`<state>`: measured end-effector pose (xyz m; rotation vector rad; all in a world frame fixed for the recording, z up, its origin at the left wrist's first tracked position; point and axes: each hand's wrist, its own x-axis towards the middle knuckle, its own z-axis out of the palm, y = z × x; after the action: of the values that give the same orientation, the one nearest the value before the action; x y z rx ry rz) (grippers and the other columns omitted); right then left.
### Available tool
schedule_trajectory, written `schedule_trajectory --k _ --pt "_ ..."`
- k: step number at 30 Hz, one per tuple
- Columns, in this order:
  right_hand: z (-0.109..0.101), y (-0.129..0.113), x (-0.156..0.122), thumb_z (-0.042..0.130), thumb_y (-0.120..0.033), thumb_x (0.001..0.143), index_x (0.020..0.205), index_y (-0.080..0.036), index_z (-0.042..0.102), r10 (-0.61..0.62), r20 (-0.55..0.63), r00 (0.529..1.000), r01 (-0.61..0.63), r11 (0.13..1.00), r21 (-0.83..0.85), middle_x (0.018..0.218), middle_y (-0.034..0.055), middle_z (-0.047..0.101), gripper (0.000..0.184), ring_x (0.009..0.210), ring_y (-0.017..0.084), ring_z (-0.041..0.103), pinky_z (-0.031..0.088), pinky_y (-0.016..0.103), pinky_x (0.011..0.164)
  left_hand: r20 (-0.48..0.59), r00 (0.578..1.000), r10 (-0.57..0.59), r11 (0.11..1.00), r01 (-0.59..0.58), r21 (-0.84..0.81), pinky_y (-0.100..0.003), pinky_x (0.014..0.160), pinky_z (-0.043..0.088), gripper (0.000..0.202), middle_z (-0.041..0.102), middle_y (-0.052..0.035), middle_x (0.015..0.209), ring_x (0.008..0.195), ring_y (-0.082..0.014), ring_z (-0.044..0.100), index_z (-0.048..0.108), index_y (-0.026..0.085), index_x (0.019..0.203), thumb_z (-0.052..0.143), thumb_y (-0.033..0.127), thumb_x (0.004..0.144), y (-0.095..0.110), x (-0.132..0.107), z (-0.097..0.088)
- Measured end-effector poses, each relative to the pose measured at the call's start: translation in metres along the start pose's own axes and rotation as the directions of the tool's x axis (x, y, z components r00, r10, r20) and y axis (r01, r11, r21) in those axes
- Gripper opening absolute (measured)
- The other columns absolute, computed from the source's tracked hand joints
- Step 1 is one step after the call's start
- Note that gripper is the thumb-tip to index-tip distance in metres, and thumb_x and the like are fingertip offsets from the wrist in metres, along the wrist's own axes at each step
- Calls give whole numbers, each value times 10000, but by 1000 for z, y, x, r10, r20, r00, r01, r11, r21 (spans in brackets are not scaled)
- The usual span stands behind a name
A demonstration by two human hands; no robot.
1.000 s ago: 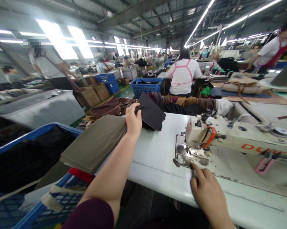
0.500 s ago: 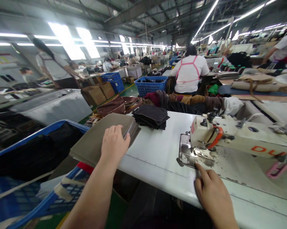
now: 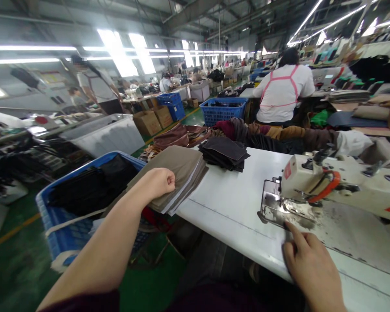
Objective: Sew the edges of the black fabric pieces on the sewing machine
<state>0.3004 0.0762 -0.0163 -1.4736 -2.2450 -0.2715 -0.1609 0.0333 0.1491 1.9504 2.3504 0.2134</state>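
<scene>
My left hand (image 3: 159, 184) is curled closed over a stack of olive-brown fabric pieces (image 3: 175, 160) on the left end of the white sewing table (image 3: 227, 208). Its fingertips are hidden, so I cannot make out what they hold. White edges show along the stack's right side. My right hand (image 3: 314, 258) rests on the table with nothing in it, its index finger stretched toward the metal plate (image 3: 274, 206) of the sewing machine (image 3: 327, 177). The other fingers are loosely bent. Behind the olive stack lies a pile of black pieces (image 3: 224, 151).
A blue basket (image 3: 48, 229) with black material stands left of the table. Heaped cloth (image 3: 272, 138) lies beyond the far edge. A person in a white shirt (image 3: 284, 93) sits ahead, near another blue basket (image 3: 222, 113). Another person (image 3: 99, 86) stands at the far left.
The view has swung left, so things sit further right. My left hand has gone from lying spread on the olive stack to curled closed. My right hand stays by the machine plate.
</scene>
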Motion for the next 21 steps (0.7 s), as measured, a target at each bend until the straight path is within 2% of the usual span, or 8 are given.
schedule_trajectory --k 4,8,10,12,15,18,20,21 --pt "-1 0 0 475 -277 933 1365 -132 597 -17 -9 1000 17 1000 1 900 99 586 472 763 248 567 504 404 780 7 999 -44 991 44 -125 -260 580 334 75 596 25 600 584 -150 529 604 218 600 593 281 640 -4 5 -2" --pt "0 2 1 482 -272 917 1354 -139 604 -9 0 1000 9 1000 5 885 100 592 473 758 248 580 510 405 765 7 992 -129 909 122 -399 -236 566 334 150 547 43 577 573 -129 484 621 198 640 596 346 628 -19 7 1" --pt "1 3 1 483 -274 912 1347 -137 606 -7 1 1000 7 1000 11 881 100 594 473 762 251 586 514 409 769 -10 961 -275 783 218 -583 -225 533 318 205 517 51 556 531 -115 439 633 191 689 597 378 613 -25 6 -1" --pt "3 2 1 476 -279 913 1336 -139 609 -14 -7 1000 14 998 54 887 100 600 465 784 252 596 520 411 787 -13 917 -398 600 250 -760 -220 521 339 267 525 50 574 521 -116 446 633 185 761 607 390 591 -25 3 -8" --pt "2 -9 0 476 -313 937 1296 -167 622 -29 -9 1000 30 979 200 928 94 618 414 810 235 617 533 387 790 -35 929 -368 418 131 -899 -259 609 464 307 638 -11 752 653 -157 571 635 165 822 630 364 587 -11 -5 -17" --pt "-5 -33 5 477 -333 974 1355 -208 576 -53 12 999 46 935 352 1076 103 632 414 878 217 644 556 366 807 -197 951 -239 484 -59 -873 -317 803 524 174 681 -74 991 896 -210 635 640 162 744 624 307 649 23 -13 -9" --pt "-13 -52 12 471 -305 984 1494 -224 443 -92 -2 996 84 901 426 1258 131 592 517 1041 234 640 565 386 886 -301 944 -133 603 -164 -781 -348 934 504 109 677 -79 1062 1027 -232 631 643 180 704 612 284 710 56 -17 13" --pt "-16 -61 16 480 -286 980 1544 -230 373 -116 -28 993 116 887 447 1350 146 549 577 1125 247 618 559 406 931 -301 951 -68 632 -192 -751 -364 974 493 89 679 -77 1078 1044 -232 634 645 191 713 603 267 733 75 -19 28"
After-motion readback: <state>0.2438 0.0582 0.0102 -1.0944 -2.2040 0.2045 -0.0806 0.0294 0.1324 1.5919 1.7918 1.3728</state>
